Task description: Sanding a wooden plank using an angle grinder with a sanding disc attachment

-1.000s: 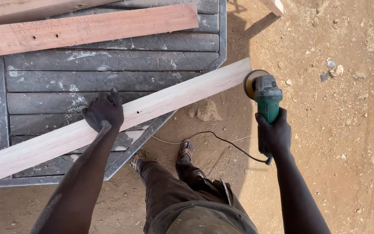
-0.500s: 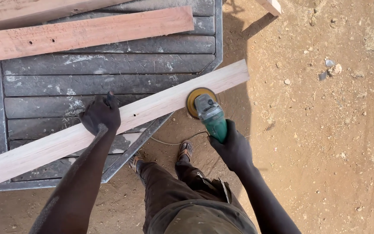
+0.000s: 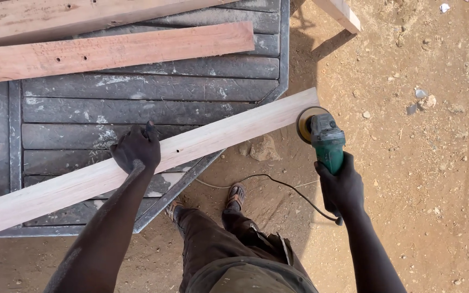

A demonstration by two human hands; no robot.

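Observation:
A long pale wooden plank [image 3: 213, 140] lies slantwise across a dark metal table [image 3: 137, 87], its right end sticking out past the table's corner. My left hand [image 3: 135, 147] presses down on the plank near its middle, fingers spread over it. My right hand [image 3: 342, 184] grips the body of a green angle grinder [image 3: 324, 138]. The grinder's round sanding disc [image 3: 304, 123] sits just below the plank's right end, at its edge. A black cord [image 3: 278, 184] trails from the grinder over the ground.
Two reddish planks [image 3: 109, 51] lie on the far part of the table. Another pale board end [image 3: 340, 12] shows at the top. My legs and sandalled feet [image 3: 237, 195] stand on sandy ground with a stone [image 3: 264, 149] and small debris.
The grinder slid left along the plank's edge, then came back right to the plank's end. My left hand stayed pressed on the plank.

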